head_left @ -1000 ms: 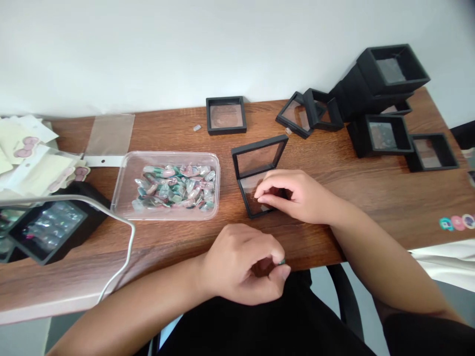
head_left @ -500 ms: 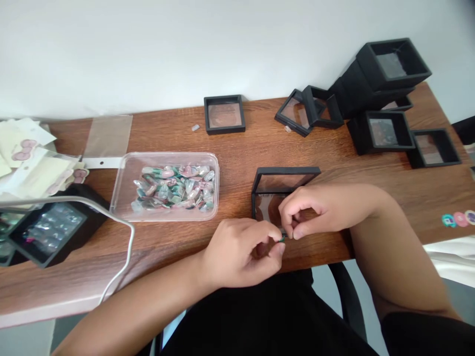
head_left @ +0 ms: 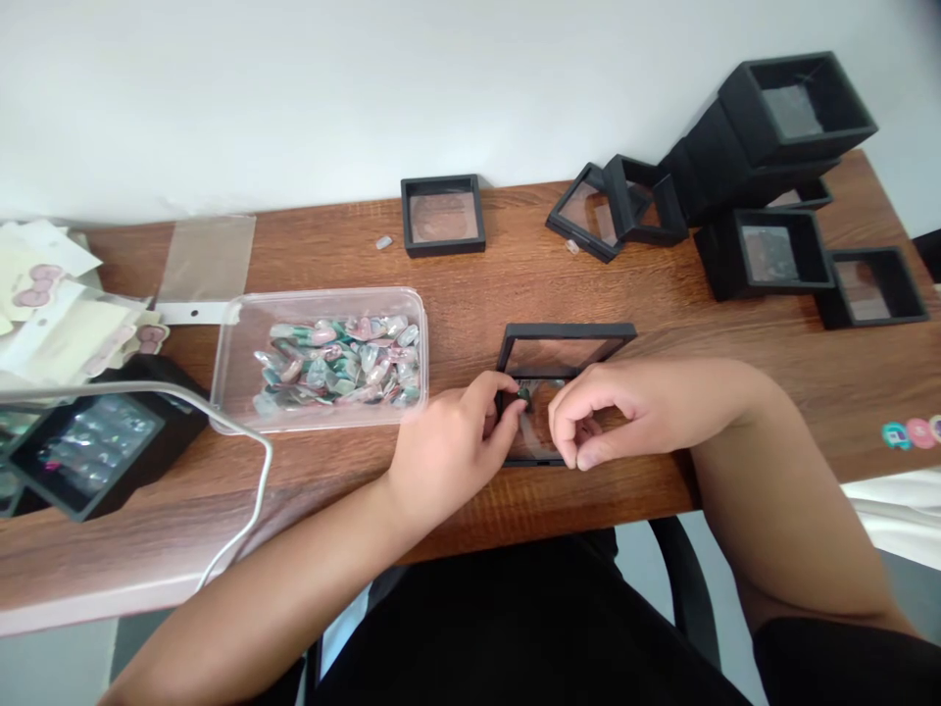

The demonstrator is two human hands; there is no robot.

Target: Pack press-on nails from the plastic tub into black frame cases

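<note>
- Pinching a small green piece [head_left: 523, 394] between thumb and forefinger of the left hand [head_left: 450, 443], right at the tips.
- Holding that piece over the near half of an open black frame [head_left: 569, 330], close to its left side, within the outline rather than outside it.
- Pointing the left fingertips away from the body and to the right, the piece sitting just at their ends, nearer the hinge than the front edge.
- Curling the right hand [head_left: 624, 407] over the frame's right part, thumb and fingertips bunching by the front edge.
- Measuring by eye from the piece: left hand nearest, in contact; right hand lying to its right and nearer the body, apart from it, with clear film [head_left: 542, 417] showing between.
- Seeing too little at the fingertips to tell the piece's long axis, or whether the right fingers are gripping the frame edge or nothing.
- Resting the frame on the table [head_left: 485, 279], lid leaning up on the far side, hinge running left to right, open side facing the body.
- Noting a clear tub [head_left: 226, 392] to the left of the frame, near the left knuckles, holding a heap of green and pink pieces [head_left: 345, 365].
- Logging farther back: a black box [head_left: 443, 248] near the wall; stacked boxes [head_left: 742, 176] to the far right.
</note>
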